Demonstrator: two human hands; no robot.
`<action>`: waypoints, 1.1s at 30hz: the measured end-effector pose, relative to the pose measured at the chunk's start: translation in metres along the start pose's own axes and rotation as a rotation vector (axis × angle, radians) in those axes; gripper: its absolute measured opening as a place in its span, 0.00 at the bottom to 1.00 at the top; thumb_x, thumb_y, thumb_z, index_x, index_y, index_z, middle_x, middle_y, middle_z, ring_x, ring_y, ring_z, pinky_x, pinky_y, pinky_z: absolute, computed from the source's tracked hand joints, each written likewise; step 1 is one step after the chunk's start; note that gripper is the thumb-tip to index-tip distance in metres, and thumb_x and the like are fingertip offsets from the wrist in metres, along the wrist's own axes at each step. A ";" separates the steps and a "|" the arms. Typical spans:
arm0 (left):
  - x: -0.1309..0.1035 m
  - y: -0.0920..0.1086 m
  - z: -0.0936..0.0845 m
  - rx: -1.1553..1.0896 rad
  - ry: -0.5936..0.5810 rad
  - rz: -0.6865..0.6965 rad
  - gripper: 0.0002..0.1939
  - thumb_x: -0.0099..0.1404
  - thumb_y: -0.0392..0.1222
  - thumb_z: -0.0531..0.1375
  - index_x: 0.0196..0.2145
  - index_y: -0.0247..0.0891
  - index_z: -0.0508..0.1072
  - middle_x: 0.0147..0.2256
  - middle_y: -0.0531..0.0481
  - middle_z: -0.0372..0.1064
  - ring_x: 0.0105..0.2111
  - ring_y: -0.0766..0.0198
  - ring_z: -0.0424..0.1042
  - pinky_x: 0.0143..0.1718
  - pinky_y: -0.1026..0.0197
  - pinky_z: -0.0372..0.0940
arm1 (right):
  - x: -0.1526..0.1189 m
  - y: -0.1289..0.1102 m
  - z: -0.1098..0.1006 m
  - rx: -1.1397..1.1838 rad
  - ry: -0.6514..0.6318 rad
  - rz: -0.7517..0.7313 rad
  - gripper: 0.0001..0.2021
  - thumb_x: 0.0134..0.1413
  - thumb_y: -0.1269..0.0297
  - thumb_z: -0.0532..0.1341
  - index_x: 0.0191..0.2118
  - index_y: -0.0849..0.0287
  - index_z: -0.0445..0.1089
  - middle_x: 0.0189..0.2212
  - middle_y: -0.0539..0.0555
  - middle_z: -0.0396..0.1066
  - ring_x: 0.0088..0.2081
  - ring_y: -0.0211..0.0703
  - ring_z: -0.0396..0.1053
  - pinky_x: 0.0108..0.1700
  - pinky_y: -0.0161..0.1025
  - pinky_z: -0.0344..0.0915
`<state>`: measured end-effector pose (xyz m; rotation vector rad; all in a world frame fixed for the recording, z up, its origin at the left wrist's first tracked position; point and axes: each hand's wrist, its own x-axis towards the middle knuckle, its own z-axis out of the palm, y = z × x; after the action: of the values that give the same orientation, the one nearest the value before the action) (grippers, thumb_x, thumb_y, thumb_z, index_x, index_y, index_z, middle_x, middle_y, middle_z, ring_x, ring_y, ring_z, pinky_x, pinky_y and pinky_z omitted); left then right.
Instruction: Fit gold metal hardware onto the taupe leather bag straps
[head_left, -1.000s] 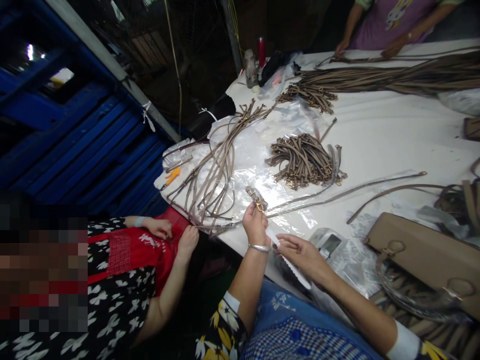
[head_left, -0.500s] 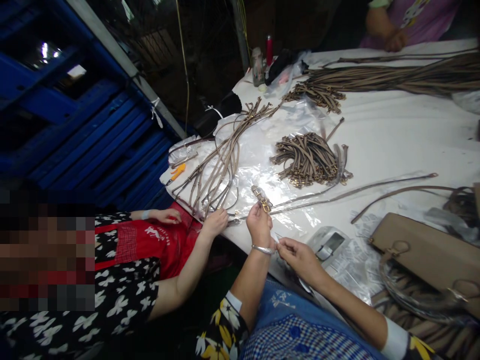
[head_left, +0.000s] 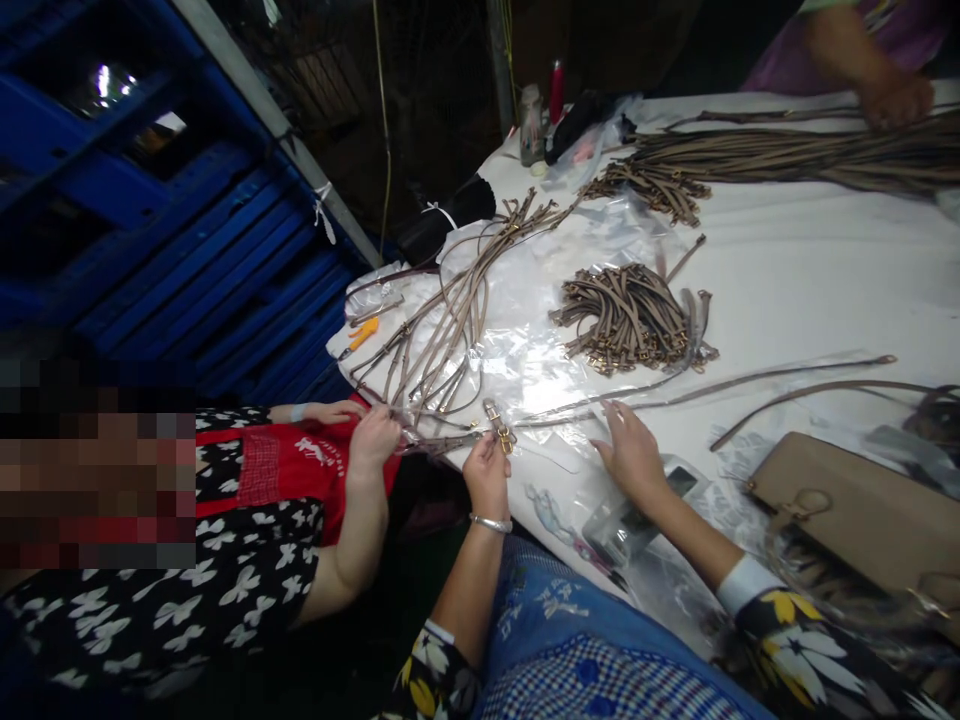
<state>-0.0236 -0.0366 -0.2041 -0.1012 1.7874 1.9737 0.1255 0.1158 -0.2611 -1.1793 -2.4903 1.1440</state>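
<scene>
My left hand (head_left: 487,478) is closed at the front edge of the table, pinching a short taupe strap with a gold buckle (head_left: 504,438) that sticks up past the fingertips. My right hand (head_left: 631,458) reaches over the tabletop with its thumb and fingers apart. Close to those fingertips runs a long strap in clear plastic film (head_left: 697,394). A clear bag with a dark rectangular item (head_left: 681,478) lies beside the right wrist. Beyond my hands sits a pile of short taupe straps with gold buckles (head_left: 630,318).
A co-worker's hand (head_left: 377,437) grips plastic film on my left, near a bundle of long straps (head_left: 469,280). Orange-handled snips (head_left: 364,332) lie by the corner. A taupe handbag (head_left: 862,510) is at right. Another person's hand (head_left: 896,100) touches straps (head_left: 787,155) at the back.
My hands have moved apart: the left went left and down with the buckled strap, the right went up and opened. The co-worker's hand moved left; the far person's hand reached onto the straps.
</scene>
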 end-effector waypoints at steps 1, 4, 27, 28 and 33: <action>-0.002 -0.003 -0.006 0.009 0.008 -0.009 0.20 0.49 0.43 0.69 0.39 0.30 0.77 0.23 0.54 0.69 0.15 0.78 0.53 0.18 0.70 0.45 | 0.003 -0.002 0.007 -0.047 -0.036 -0.024 0.15 0.63 0.68 0.53 0.53 0.60 0.66 0.50 0.63 0.68 0.56 0.55 0.60 0.57 0.51 0.56; -0.008 -0.009 -0.019 0.027 0.025 -0.033 0.21 0.50 0.44 0.69 0.39 0.28 0.77 0.22 0.55 0.67 0.15 0.78 0.52 0.18 0.70 0.44 | 0.007 -0.010 0.037 -0.180 -0.190 -0.066 0.09 0.62 0.66 0.59 0.46 0.61 0.70 0.46 0.59 0.70 0.50 0.50 0.67 0.52 0.49 0.63; 0.001 -0.049 -0.021 -0.144 0.107 -0.201 0.20 0.50 0.44 0.71 0.37 0.30 0.75 0.28 0.47 0.73 0.21 0.70 0.71 0.24 0.69 0.63 | -0.015 -0.029 0.058 0.314 -0.323 0.068 0.21 0.67 0.49 0.51 0.32 0.62 0.67 0.22 0.46 0.65 0.22 0.34 0.65 0.27 0.35 0.64; 0.004 -0.051 -0.015 -0.165 0.126 -0.218 0.18 0.52 0.44 0.71 0.37 0.31 0.74 0.30 0.45 0.74 0.25 0.67 0.74 0.27 0.67 0.66 | -0.022 -0.035 0.060 0.373 -0.327 0.066 0.22 0.67 0.48 0.49 0.31 0.61 0.66 0.21 0.45 0.63 0.21 0.34 0.63 0.26 0.34 0.62; 0.019 -0.059 0.007 -0.238 0.177 -0.268 0.14 0.56 0.43 0.68 0.37 0.33 0.71 0.35 0.43 0.74 0.31 0.62 0.77 0.30 0.65 0.68 | -0.050 -0.053 0.063 0.566 -0.377 0.050 0.22 0.62 0.44 0.50 0.28 0.56 0.62 0.18 0.44 0.60 0.19 0.36 0.61 0.23 0.33 0.59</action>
<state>-0.0159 -0.0221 -0.2643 -0.5787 1.5377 2.0196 0.1006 0.0230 -0.2596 -0.9280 -2.1176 2.0657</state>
